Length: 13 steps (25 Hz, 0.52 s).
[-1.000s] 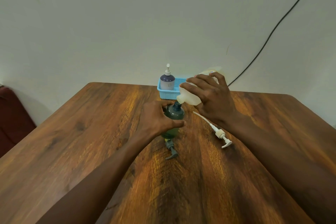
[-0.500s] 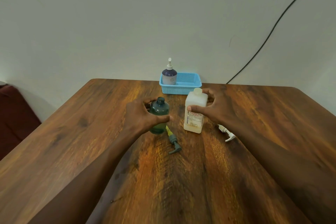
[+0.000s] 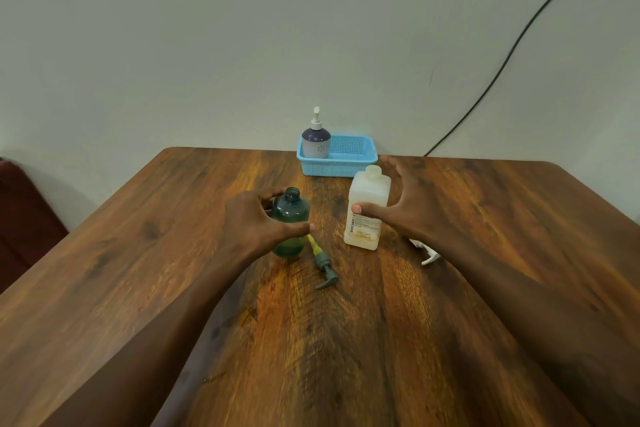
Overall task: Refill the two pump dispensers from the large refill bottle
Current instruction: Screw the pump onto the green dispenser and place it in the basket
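Wooden table point(image 3: 138, 270), left grip point(image 3: 252, 222) clamping green bottle point(image 3: 291, 218), right grip point(image 3: 405, 208) apart, white pump point(image 3: 427, 253) half-hidden

Soft even light, slight wide-angle warp

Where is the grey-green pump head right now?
The grey-green pump head lies on the wooden table, just right of the green bottle and left of the white refill bottle.

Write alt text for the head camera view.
On a wooden table, the left hand grips an uncapped green plastic dispenser bottle while the open right hand touches an upright white refill bottle. A grey pump head lies between them.
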Available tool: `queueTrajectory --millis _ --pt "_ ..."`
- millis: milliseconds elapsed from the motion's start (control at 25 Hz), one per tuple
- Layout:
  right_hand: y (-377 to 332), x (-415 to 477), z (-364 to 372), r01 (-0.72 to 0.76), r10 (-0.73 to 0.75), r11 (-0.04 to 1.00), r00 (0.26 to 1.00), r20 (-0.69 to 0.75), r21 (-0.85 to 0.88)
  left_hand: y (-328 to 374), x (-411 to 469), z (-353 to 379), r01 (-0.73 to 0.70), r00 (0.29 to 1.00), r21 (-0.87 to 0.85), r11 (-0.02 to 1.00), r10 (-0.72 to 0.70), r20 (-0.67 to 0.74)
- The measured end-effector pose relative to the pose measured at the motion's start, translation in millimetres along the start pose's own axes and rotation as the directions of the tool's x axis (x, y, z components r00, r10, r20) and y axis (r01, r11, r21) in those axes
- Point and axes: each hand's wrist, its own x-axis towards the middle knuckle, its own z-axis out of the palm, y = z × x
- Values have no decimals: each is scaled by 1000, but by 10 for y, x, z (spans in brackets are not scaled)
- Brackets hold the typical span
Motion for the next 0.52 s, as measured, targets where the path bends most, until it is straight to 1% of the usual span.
queueTrajectory --millis 40,80,120,200,240,280,360,400,440,480,520 --pt "-43 -3 -17 92 -95 994 993 -63 -55 10 -21 -21 4 1000 1 1000 -4 -4" --pt "-99 -9 -29 203 -214 973 971 -102 -106 21 -39 -43 8 1000 4 1000 -8 -10" --pt "-171 -23 -35 322 -337 937 934 -114 -136 30 -61 -63 9 1000 9 1000 -9 -14" --pt "-327 -50 -3 531 -540 839 839 -67 -118 35 -95 -98 4 1000 10 1000 -4 -11" --pt "-387 -63 51 602 -604 795 797 -2 -77 28 -110 -117 4 1000 2 1000 -4 -7" --pt "-422 -74 132 640 -635 768 767 96 -29 15 -126 -136 5 1000 -6 1000 -5 -7" --pt "-458 -87 313 649 -614 761 711 343 19 -13 -159 -183 7 1000 -16 1000 -8 -24" --pt "-461 -94 410 664 -584 748 661 472 -4 -39 -174 -209 9 999 -12 1000 -9 -35" --pt "-454 -96 502 703 -556 710 597 577 -43 -69 -183 -234 6 999 -1 1000 -6 -44" --pt "-457 -103 577 753 -539 655 531 654 -71 -101 -187 -259 3 999 11 1000 -3 -48" --pt "-462 -106 635 790 -521 606 482 704 -93 -121 -193 -287 4 999 21 1000 -3 -50"
